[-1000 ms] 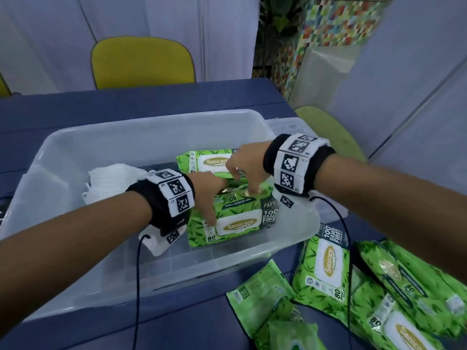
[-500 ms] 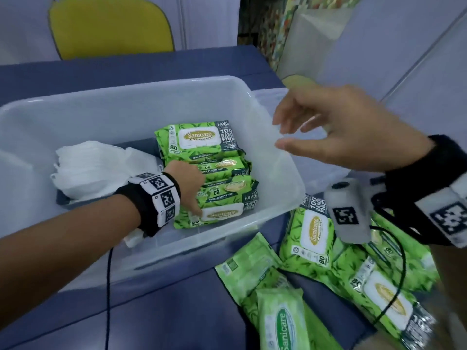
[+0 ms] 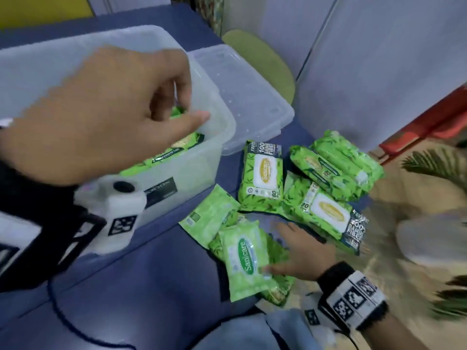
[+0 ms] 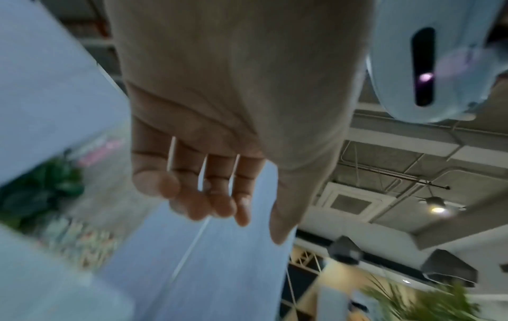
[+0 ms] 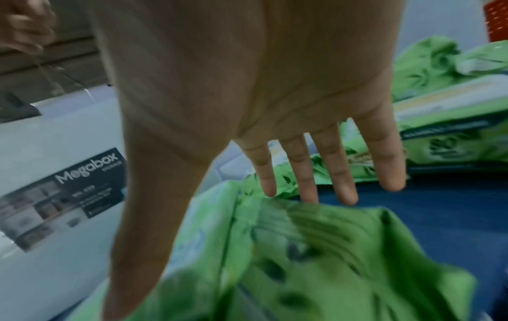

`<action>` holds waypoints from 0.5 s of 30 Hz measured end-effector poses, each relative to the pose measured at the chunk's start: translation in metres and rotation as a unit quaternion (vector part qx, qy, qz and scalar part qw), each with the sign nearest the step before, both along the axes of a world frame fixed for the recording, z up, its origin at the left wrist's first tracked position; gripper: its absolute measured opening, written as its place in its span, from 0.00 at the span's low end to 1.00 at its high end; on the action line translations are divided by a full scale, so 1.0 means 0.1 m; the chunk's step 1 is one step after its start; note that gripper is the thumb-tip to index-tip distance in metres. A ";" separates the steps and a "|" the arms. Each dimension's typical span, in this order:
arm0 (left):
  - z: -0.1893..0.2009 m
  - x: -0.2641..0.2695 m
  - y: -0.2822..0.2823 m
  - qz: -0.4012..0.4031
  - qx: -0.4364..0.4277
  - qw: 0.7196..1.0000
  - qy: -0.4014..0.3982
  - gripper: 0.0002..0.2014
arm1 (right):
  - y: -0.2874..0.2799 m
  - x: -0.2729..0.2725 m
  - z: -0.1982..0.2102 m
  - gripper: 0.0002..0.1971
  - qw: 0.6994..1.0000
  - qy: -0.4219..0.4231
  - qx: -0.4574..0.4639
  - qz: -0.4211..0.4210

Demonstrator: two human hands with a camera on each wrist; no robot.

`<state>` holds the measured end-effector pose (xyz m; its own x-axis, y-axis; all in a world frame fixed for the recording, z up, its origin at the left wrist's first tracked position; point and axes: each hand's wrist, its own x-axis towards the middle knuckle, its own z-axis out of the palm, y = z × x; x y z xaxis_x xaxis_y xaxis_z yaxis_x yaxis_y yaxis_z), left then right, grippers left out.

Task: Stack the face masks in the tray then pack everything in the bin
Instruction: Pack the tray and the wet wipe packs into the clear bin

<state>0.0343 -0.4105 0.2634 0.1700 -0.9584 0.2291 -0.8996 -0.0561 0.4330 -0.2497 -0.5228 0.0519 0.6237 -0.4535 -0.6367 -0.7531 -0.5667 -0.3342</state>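
**Right hand down among the small wipe packs, left hand empty over the bin**

The right hand (image 3: pixel 300 253) is spread flat, palm down, over the cluster of small pale-green wipe packs (image 3: pixel 243 261) on the blue table (image 3: pixel 141 299). Its fingers (image 5: pixel 307 173) are straight and splayed and grasp nothing; the thumb lies against the topmost small pack, whose label faces up, and the fingertips reach the table just past the packs. Beyond the fingertips lie the large wipe packs (image 3: pixel 262 173), some overlapping, one with its dark end pointing toward the hand's outer side.

The left hand (image 3: pixel 106 109) hangs in the air above the clear bin (image 3: pixel 192 173), close to the head camera and blurred. Its fingers (image 4: pixel 219 195) curl loosely and hold nothing. Under it, inside the bin, green wipe packs (image 3: pixel 174 147) show against the near wall. The face masks and tray are hidden behind this hand, so their place cannot be told.

The bin stands to the thumb side of the right hand, with its clear lid (image 3: pixel 247 97) lying flat past it
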 end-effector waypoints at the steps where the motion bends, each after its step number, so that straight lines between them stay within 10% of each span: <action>1: -0.09 -0.18 0.05 -0.028 0.011 0.999 0.014 0.12 | 0.04 -0.07 -0.09 0.64 1.000 0.014 0.020 -0.011; 9: -1.97 -0.91 0.19 -0.015 0.409 0.912 0.020 0.36 | 0.05 -0.16 -0.46 0.65 0.997 0.026 0.066 -0.036; 13: -2.55 -0.99 0.20 0.096 0.406 0.882 0.221 0.54 | 0.06 -0.08 -0.52 0.71 0.997 0.006 0.075 -0.035; 15: -2.65 -1.03 0.17 0.139 0.358 0.866 0.321 0.49 | 0.09 -0.05 -0.56 0.74 0.996 -0.008 0.078 -0.044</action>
